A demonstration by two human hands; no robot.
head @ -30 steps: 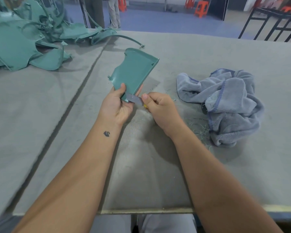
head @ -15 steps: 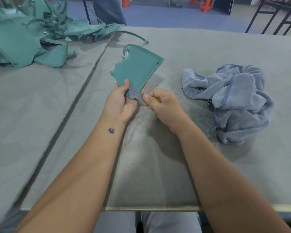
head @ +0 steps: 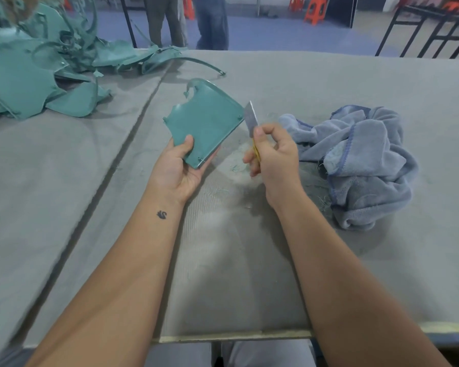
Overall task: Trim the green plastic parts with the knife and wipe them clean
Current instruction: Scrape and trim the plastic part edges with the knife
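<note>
A flat green plastic part [head: 206, 120] with a notched far-left corner is held above the grey table. My left hand [head: 179, 166] grips its near corner, thumb on top. My right hand [head: 272, 154] holds a knife [head: 250, 119] with a yellow handle, its grey blade pointing up and away, just right of the part's right edge and apart from it. A crumpled blue-grey cloth [head: 361, 162] lies on the table to the right of my right hand.
A pile of green plastic parts [head: 37, 72] fills the far left of the table. Thin green shavings [head: 236, 165] lie between my hands and the cloth. A seam [head: 122, 152] runs down the table [head: 329, 83]. Two people [head: 188, 19] stand beyond the far edge.
The knife has come off the part's near corner and swung up to the right, blade now pointing upward. My left hand still holds the part, now tilted flatter.
</note>
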